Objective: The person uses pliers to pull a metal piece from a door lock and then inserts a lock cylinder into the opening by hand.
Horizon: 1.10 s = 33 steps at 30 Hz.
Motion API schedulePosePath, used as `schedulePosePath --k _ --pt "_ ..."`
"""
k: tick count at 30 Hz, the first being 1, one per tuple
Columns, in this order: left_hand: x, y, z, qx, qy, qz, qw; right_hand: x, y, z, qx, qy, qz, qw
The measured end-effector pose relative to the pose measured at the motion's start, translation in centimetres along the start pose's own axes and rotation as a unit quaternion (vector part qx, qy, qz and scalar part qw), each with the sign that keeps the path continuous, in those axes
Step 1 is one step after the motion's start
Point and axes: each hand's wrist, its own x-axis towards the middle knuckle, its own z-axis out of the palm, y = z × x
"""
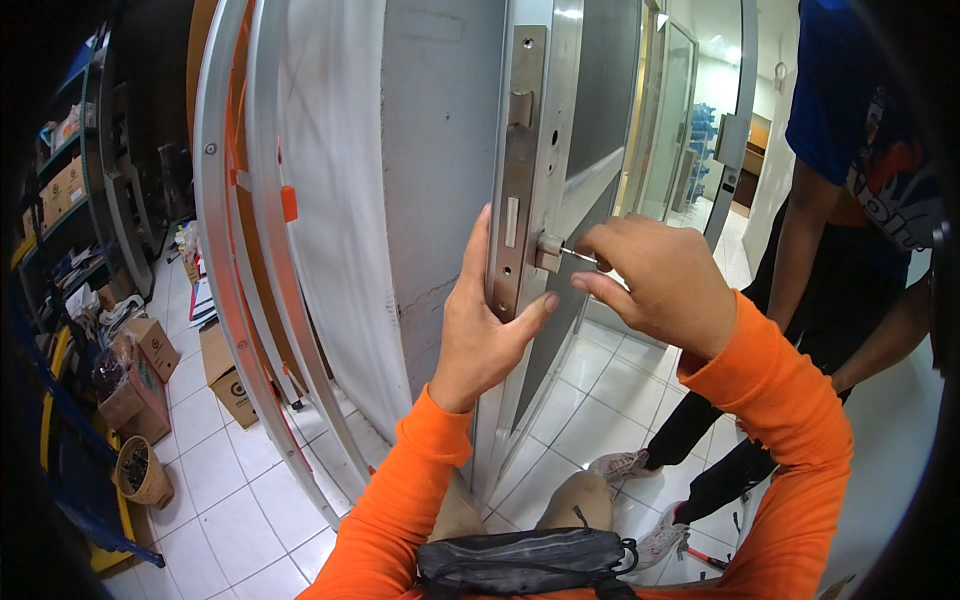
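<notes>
In front of me an aluminium-framed door point(590, 90) stands edge-on, with a long metal mortise lock point(520, 150) set into its edge. My left hand point(482, 325) grips the door edge at the lock's lower end, its thumb on the near face and its fingers along the other side. A lock cylinder point(548, 250) sticks out of the door face just above that thumb. My right hand point(655, 280) pinches a thin silver key point(580, 257), seen edge-on, whose tip is at the cylinder; the fingers hide its other end.
Aluminium frames point(265, 200) lean at the left. Cardboard boxes point(135, 390), a wicker basket point(145, 470) and shelves point(75, 180) stand beyond them. A person in a blue shirt point(850, 120) stands close at my right. A red-handled tool point(705, 558) lies on the tiled floor point(235, 530).
</notes>
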Motion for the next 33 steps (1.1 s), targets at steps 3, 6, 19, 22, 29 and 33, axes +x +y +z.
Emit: schedulePosePath --k 3,6,19,22,29,33 --pt "1.3 1.2 0.3 -0.008 0.017 -0.034 0.999 0.9 0.7 0.2 -0.032 -0.026 -0.017 0.999" --pt "2.0 1.2 0.3 -0.011 -0.01 -0.04 0.999 1.5 0.8 0.3 -0.063 -0.086 -0.027 0.994" --pt "1.6 0.4 -0.1 -0.042 -0.013 -0.025 0.999 1.3 0.2 1.8 -0.215 0.07 -0.156 0.962" --pt "1.6 0.4 0.0 -0.052 -0.013 -0.026 0.998 1.2 0.4 2.0 -0.226 0.078 -0.163 0.957" --pt "1.4 -0.3 0.0 -0.062 -0.011 -0.011 0.998 0.9 -0.1 2.2 -0.236 0.094 -0.153 0.955" --pt "1.3 -0.2 0.1 -0.08 -0.015 -0.038 0.996 0.9 0.0 2.1 -0.232 0.082 -0.146 0.958"
